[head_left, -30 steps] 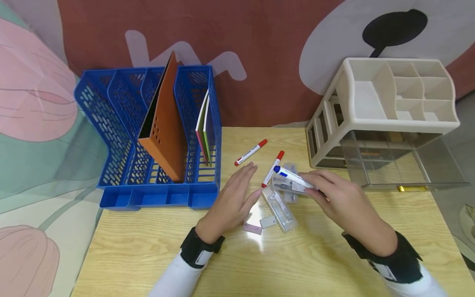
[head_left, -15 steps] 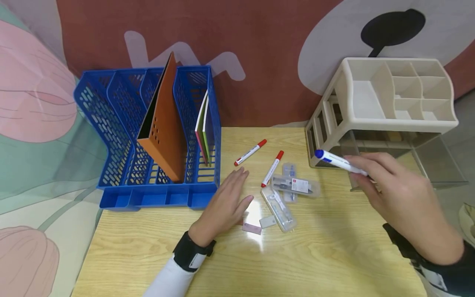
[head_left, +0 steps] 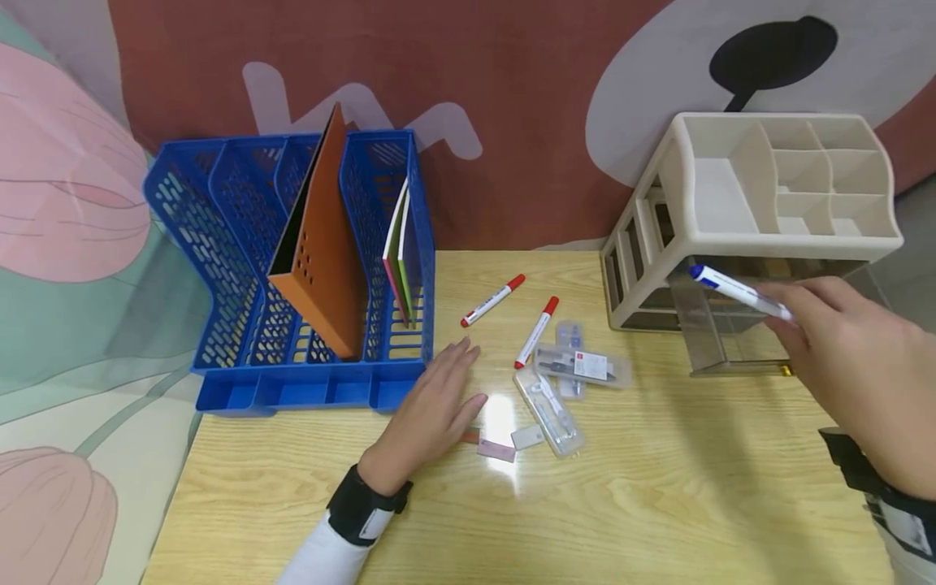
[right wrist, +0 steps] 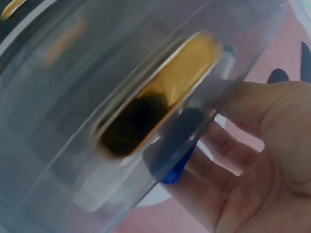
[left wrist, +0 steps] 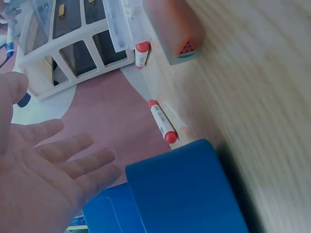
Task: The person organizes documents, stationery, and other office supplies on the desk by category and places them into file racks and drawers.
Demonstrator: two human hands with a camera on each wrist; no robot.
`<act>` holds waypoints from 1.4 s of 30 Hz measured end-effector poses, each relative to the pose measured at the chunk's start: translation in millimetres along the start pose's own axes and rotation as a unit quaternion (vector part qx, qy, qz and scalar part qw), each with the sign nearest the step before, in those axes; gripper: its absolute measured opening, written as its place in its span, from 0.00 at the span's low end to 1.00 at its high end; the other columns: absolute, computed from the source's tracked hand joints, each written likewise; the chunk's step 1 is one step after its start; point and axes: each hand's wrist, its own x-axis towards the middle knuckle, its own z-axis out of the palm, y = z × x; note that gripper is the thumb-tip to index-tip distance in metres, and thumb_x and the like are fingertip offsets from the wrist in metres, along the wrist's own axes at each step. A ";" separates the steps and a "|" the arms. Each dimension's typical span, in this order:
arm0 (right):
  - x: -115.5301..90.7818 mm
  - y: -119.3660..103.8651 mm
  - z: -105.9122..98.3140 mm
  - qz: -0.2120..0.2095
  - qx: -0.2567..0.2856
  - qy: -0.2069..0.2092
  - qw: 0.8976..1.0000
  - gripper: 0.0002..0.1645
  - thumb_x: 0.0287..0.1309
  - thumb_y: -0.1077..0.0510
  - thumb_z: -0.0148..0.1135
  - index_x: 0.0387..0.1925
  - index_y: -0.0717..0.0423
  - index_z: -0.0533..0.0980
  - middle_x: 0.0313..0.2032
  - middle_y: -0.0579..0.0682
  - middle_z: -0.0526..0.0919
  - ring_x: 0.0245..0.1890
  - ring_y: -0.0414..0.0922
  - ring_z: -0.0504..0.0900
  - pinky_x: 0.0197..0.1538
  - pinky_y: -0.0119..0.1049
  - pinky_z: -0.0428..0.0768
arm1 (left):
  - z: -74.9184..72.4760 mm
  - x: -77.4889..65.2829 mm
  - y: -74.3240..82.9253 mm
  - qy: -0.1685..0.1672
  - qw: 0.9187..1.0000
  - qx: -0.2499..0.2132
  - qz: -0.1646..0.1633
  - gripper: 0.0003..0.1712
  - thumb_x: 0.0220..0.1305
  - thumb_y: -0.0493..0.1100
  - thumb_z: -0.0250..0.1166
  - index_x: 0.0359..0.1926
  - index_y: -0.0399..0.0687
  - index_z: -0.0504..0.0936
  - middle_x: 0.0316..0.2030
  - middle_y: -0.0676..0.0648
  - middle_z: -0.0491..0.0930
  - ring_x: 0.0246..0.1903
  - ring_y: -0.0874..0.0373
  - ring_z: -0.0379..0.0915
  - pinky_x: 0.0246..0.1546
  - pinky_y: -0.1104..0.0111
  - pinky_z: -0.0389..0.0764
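Observation:
My right hand (head_left: 855,357) pinches a whiteboard marker (head_left: 742,292) with a blue cap, held tilted over the pulled-out clear drawer (head_left: 705,341) of the cream desk organizer (head_left: 643,260). The right wrist view looks through the drawer's front, with its gold handle (right wrist: 189,68), toward the fingers. My left hand (head_left: 420,418) has its fingers extended beside the front of the blue file rack (head_left: 314,388) and holds nothing. By its thumb lie an orange eraser (head_left: 470,436), a pink eraser (head_left: 496,450) and a grey eraser (head_left: 528,437).
Two red markers, a farther one (head_left: 493,301) and a nearer one (head_left: 537,333), lie mid-table. Several clear plastic cases (head_left: 550,410) are stacked beside them. The rack holds an orange folder (head_left: 332,260) and thin booklets (head_left: 400,252). A patterned cloth (head_left: 512,146) hangs behind.
My right hand has carried the blue marker from above the plastic cases rightward to over the drawer. My left hand has drawn slightly left, uncovering the orange eraser.

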 end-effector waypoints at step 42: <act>32.1 37.8 39.2 0.168 0.247 -0.363 0.883 0.22 0.70 0.63 0.62 0.58 0.75 0.70 0.41 0.66 0.83 0.30 0.47 0.86 0.28 0.35 0.86 | -6.4 -31.8 2.5 -0.020 0.992 0.079 0.100 0.35 0.75 0.52 0.62 0.75 0.43 0.67 0.75 0.38 0.67 0.75 0.40 0.63 0.76 0.49 0.63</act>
